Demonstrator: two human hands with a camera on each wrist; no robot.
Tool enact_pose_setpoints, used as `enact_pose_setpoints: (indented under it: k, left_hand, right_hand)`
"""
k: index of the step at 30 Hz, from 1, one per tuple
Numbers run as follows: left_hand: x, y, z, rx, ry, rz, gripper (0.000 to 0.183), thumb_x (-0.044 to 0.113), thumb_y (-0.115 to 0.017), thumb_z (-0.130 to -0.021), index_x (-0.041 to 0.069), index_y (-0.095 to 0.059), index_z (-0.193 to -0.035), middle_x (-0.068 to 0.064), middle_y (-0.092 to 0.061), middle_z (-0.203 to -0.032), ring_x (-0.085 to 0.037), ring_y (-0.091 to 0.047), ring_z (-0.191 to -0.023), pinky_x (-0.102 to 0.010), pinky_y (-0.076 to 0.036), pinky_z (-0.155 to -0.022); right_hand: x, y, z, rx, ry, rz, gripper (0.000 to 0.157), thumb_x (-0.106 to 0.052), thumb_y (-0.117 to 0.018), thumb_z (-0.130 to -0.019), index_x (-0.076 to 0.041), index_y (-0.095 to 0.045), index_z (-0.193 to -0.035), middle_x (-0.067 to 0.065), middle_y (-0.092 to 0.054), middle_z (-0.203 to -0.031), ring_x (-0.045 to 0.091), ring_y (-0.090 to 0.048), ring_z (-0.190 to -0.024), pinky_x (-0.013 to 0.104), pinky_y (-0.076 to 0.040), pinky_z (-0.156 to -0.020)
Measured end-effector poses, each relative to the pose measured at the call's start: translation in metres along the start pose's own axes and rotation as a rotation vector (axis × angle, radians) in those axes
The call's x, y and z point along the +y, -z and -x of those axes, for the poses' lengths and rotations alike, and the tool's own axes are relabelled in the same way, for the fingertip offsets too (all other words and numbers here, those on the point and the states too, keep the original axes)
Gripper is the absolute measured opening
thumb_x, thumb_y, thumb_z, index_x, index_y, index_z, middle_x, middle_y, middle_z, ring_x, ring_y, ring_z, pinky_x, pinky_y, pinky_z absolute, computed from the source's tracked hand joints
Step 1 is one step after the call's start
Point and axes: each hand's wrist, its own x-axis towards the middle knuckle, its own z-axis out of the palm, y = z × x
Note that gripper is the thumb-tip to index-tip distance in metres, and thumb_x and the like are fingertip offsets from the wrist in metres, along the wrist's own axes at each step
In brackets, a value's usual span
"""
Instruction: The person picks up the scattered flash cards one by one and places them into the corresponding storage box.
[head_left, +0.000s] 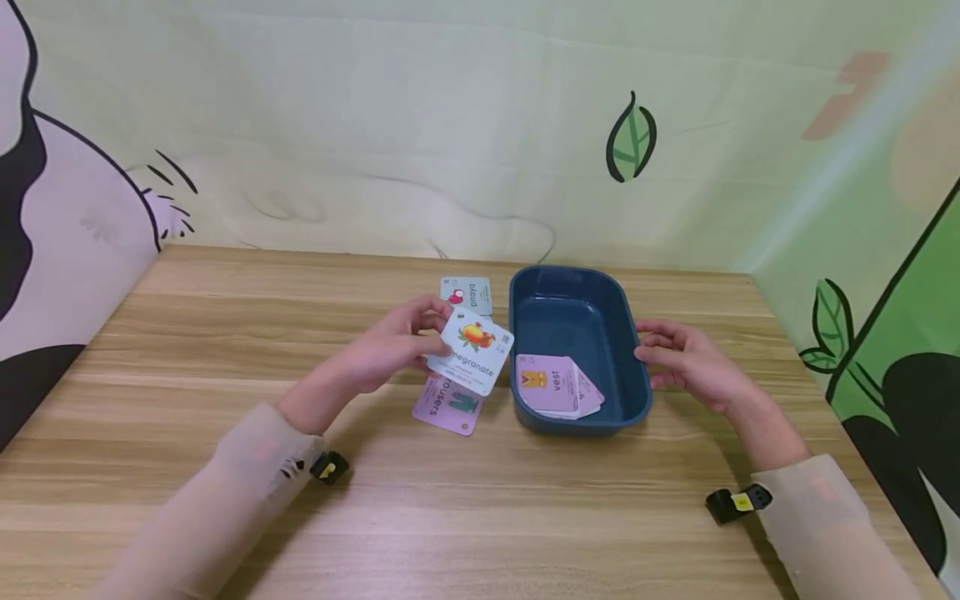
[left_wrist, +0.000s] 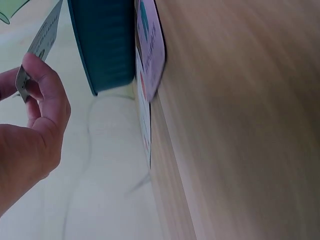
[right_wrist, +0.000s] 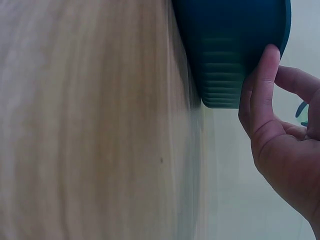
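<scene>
In the head view my left hand (head_left: pixel 393 346) pinches a pale blue card (head_left: pixel 480 367) with a fruit picture and letters ending "megranate"; my thumb covers part of the word. The card is raised at the left rim of a dark blue plastic bin (head_left: pixel 566 321). On the table below it lie a purple "trousers" card (head_left: pixel 444 412) and, farther back, a blue "pitaya" card (head_left: pixel 478 288), both partly covered. Inside the bin's near end is a small pile of cards with a purple "vest" card (head_left: pixel 551 390) on top. My right hand (head_left: pixel 693 360) touches the bin's right outer wall with extended fingers.
The bin stands on a wood-grain table (head_left: pixel 480 517) near its back edge. Behind rises a pale printed wall covering (head_left: pixel 375 125) with leaf drawings. Each forearm wears a small black device, one on the left wrist (head_left: pixel 330 468) and one on the right (head_left: pixel 738 503).
</scene>
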Motion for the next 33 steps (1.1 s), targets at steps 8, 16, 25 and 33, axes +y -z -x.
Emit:
enact_pose_setpoints:
  k: [8,16,25,33]
  left_hand:
    - [0.002,-0.023,-0.008,0.028,0.06,0.084,0.043,-0.007,-0.059,-0.092,-0.003,-0.043,-0.132,-0.018,-0.056,-0.112,-0.027,-0.064,-0.092,-0.032,-0.058,-0.072]
    - [0.002,-0.04,-0.016,0.031,0.075,0.124,0.045,-0.009,-0.061,-0.092,-0.006,-0.044,-0.134,-0.019,-0.056,-0.111,-0.027,-0.065,-0.091,-0.032,-0.061,-0.071]
    - [0.002,-0.054,-0.029,0.046,0.112,0.132,0.048,-0.005,-0.07,-0.094,-0.005,-0.045,-0.135,-0.021,-0.055,-0.115,-0.027,-0.068,-0.084,-0.036,-0.062,-0.075]
    - [0.001,-0.059,-0.027,-0.026,0.082,-0.037,0.05,0.006,-0.074,-0.094,0.0,-0.049,-0.138,-0.017,-0.057,-0.109,-0.027,-0.067,-0.072,-0.04,-0.062,-0.074]
  right_hand:
    - [0.001,0.0,0.001,0.001,0.0,0.001,0.06,-0.012,-0.06,-0.104,0.011,-0.031,-0.152,0.016,-0.052,-0.117,0.016,-0.062,-0.093,0.029,-0.059,-0.073]
    - [0.001,0.001,0.001,-0.004,-0.001,-0.003,0.06,-0.013,-0.06,-0.104,0.01,-0.031,-0.152,0.015,-0.053,-0.117,0.016,-0.063,-0.093,0.029,-0.059,-0.073]
    - [0.0,0.0,0.001,-0.002,-0.002,-0.01,0.06,-0.012,-0.06,-0.104,0.01,-0.031,-0.152,0.014,-0.053,-0.117,0.015,-0.063,-0.094,0.028,-0.059,-0.072]
    - [0.001,0.0,0.0,0.001,0.003,-0.015,0.06,-0.011,-0.06,-0.104,0.011,-0.031,-0.151,0.013,-0.054,-0.115,0.014,-0.063,-0.093,0.028,-0.059,-0.072]
